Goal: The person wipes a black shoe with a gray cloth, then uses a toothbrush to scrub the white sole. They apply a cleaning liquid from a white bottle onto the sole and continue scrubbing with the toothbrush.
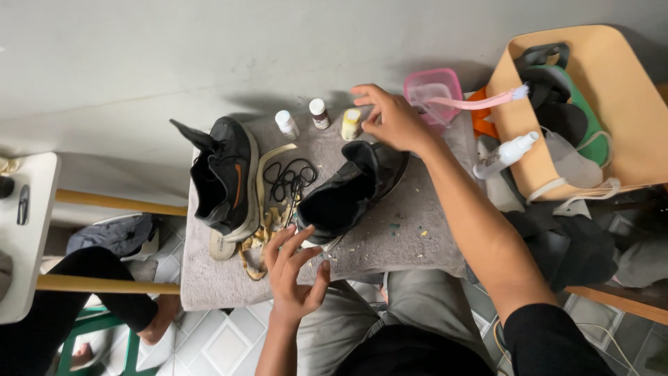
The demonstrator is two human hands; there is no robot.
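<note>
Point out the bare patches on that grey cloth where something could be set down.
Freest: the near right of the grey cloth, between the right shoe and right forearm, with only small scraps. Also the near edge below the left shoe. Crowded: the middle with laces, and the far edge with three bottles.

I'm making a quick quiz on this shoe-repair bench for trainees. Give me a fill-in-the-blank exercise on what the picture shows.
1. The right hand reaches over the shoe toward the small bottle with the ____ body.
2. The left hand touches the near end of a ____ shoe.
3. Between the two shoes lies a coil of black ____.
4. The shoes rest on a ____ cloth.

Missing words: yellow; black; laces; grey
</note>
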